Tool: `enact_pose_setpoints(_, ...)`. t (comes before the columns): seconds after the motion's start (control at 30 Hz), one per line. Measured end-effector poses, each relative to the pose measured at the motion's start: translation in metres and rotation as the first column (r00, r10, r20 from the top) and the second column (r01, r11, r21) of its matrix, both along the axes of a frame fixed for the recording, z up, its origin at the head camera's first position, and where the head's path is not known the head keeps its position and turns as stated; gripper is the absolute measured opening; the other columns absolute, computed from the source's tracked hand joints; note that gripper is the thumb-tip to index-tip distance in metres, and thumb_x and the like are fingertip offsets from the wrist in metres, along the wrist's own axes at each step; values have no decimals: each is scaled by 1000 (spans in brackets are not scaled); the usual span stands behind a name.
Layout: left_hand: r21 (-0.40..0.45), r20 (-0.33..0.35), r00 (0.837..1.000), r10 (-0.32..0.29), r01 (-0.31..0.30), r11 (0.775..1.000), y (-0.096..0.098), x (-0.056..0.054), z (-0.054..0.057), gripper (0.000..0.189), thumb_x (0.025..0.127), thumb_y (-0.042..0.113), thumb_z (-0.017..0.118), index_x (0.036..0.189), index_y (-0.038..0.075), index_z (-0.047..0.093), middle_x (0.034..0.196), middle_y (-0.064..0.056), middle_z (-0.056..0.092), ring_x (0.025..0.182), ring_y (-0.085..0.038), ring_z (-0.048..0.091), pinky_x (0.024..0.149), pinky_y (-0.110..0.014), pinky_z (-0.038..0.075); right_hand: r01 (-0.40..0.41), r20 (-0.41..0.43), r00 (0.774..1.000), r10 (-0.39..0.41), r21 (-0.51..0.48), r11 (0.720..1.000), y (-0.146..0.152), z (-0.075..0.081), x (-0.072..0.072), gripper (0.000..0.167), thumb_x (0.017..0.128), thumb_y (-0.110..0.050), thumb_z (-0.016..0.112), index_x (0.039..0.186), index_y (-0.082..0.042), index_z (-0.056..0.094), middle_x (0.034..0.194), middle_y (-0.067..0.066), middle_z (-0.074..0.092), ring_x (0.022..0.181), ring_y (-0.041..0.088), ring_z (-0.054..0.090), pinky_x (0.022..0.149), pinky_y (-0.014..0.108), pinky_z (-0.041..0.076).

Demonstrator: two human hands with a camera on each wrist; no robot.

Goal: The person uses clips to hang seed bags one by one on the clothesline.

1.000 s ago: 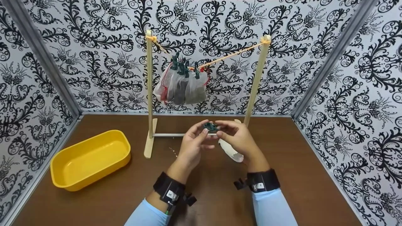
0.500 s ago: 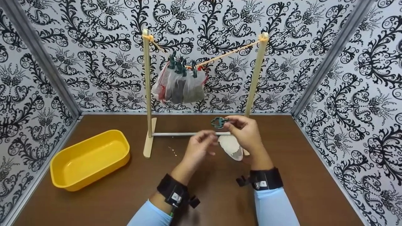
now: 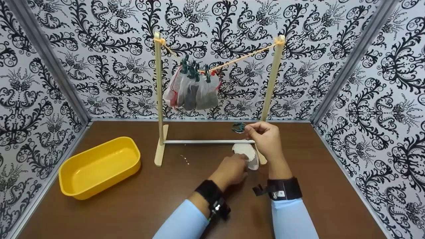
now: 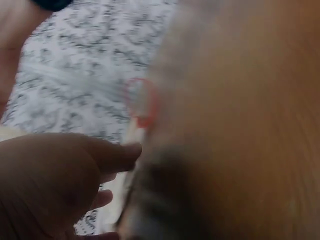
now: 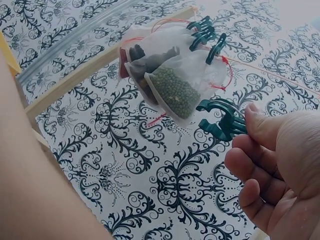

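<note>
My right hand (image 3: pixel 267 139) pinches a dark green plastic clip (image 3: pixel 238 127) by its handles, between thumb and fingers. In the right wrist view the ends of the clip (image 5: pixel 220 119) stand apart with nothing between them. My left hand (image 3: pixel 232 169) is low over the table, fingertips right at a white mesh pouch (image 3: pixel 244 151) that lies there with pale contents. The left wrist view is blurred; it shows loosely bent fingers beside the pouch's red cord (image 4: pixel 145 119). Filled mesh pouches hang from the line in similar clips, one with green beans (image 5: pixel 175 90).
A wooden stand carries the sagging orange line (image 3: pixel 244 59) between its left post (image 3: pixel 158 89) and right post (image 3: pixel 273 79). A white bar (image 3: pixel 206 141) joins the feet. At left stands a yellow tub (image 3: pixel 99 169). Small pale grains (image 3: pixel 185 160) lie on the brown table.
My left hand has let go of the clip and moved down and right to the pouch on the table. The clip has shifted right in my right hand.
</note>
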State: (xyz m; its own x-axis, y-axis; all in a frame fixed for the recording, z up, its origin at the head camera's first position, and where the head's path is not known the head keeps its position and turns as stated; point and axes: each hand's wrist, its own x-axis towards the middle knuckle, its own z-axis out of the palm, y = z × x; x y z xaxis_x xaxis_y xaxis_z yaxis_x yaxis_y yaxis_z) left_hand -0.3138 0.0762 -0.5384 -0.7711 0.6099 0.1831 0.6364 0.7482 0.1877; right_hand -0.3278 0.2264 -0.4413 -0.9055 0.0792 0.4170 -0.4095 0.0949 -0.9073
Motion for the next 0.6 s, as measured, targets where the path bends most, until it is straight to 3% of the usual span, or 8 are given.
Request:
enact_pose_setpoints(0.13, -112, -125, 991, 41, -55, 992, 12, -2, -2, 11, 101, 21, 76, 108, 19, 84, 113, 1, 81, 109, -22, 73, 87, -44, 61, 13, 4, 1000, -13, 3, 1000, 0, 0, -1, 9, 101, 3, 82, 98, 11, 81, 77, 4, 80, 66, 13, 75, 67, 29, 69)
enact_pose_setpoints(0.2, -144, -169, 984, 64, -88, 986, 16, -3, -4, 13, 102, 21, 76, 112, 20, 84, 109, 1, 81, 104, -21, 72, 85, -43, 59, 28, 14, 999, -29, 8, 1000, 0, -1, -1, 9, 101, 2, 82, 98, 10, 81, 75, 1, 79, 65, 13, 74, 66, 27, 67)
enact_pose_setpoints(0.37, -188, -203, 975, 90, -129, 974, 19, -2, -5, 17, 105, 18, 72, 108, 23, 87, 110, 1, 82, 102, -22, 73, 85, -44, 62, 50, 6, 999, -51, 27, 998, 3, 0, -1, 9, 101, 1, 83, 98, 10, 82, 73, -5, 78, 63, 10, 72, 64, 26, 66)
enact_pose_setpoints(0.5, -156, -225, 968, 111, -148, 977, 14, -2, -3, 18, 107, 18, 68, 107, 21, 86, 108, 1, 80, 94, -22, 75, 75, -43, 66, 54, 3, 999, -54, 30, 998, 6, 2, -2, 8, 100, 1, 83, 98, 9, 82, 73, -4, 78, 63, 9, 72, 63, 26, 65)
enact_pose_setpoints(0.6, -37, -215, 963, 159, -171, 985, 7, -6, 1, 12, 106, 17, 70, 104, 16, 82, 102, -1, 77, 82, -22, 75, 65, -40, 65, 73, 10, 997, -74, 20, 997, 8, 3, -1, 9, 101, 0, 83, 98, 8, 82, 73, 1, 78, 62, 10, 71, 56, 22, 59)
